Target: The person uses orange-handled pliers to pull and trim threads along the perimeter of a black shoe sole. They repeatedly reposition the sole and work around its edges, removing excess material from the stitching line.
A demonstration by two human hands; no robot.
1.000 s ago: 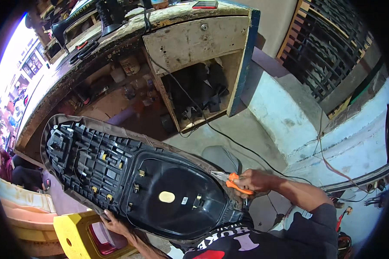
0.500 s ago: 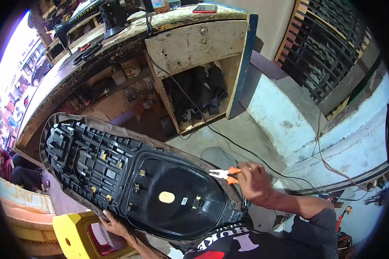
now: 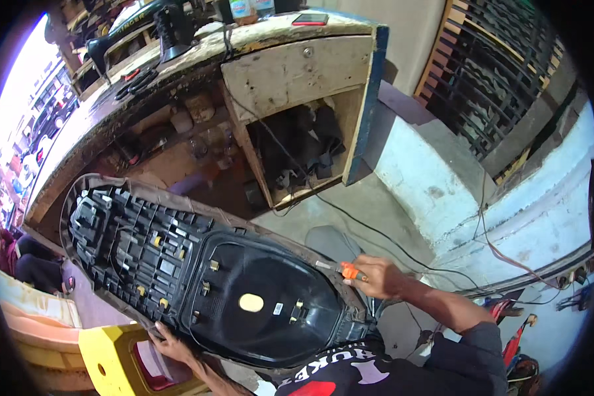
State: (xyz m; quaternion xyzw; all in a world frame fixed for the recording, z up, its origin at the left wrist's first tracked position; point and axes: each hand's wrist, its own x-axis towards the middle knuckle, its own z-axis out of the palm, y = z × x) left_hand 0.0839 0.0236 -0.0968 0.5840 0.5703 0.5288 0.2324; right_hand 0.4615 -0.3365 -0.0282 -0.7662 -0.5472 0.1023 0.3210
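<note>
A motorcycle seat [image 3: 270, 277] lies upside down across my lap, its black ribbed plastic base facing up and a brown cover edge folded round its rim. My right hand [image 3: 378, 277] is closed on the orange handles of a pair of pliers [image 3: 348, 270]. The metal jaws point left, at the seat's far right rim; whether they touch the cover cannot be made out. At the near left rim, my left hand [image 3: 173, 344] grips the seat's edge, with part of its fingers hidden beneath it.
Beyond the seat stands a worn wooden workbench [image 3: 297, 66] with open shelves, carrying a black sewing machine [image 3: 129, 30], scissors [image 3: 137, 80] and a phone [image 3: 310, 20]. A black cable [image 3: 363, 228] trails over the floor. A yellow plastic stool [image 3: 102, 363] stands near left.
My right hand has turned and shifted slightly down and left, so the pliers now appear edge-on near the rim. My left hand stays on the seat's edge.
</note>
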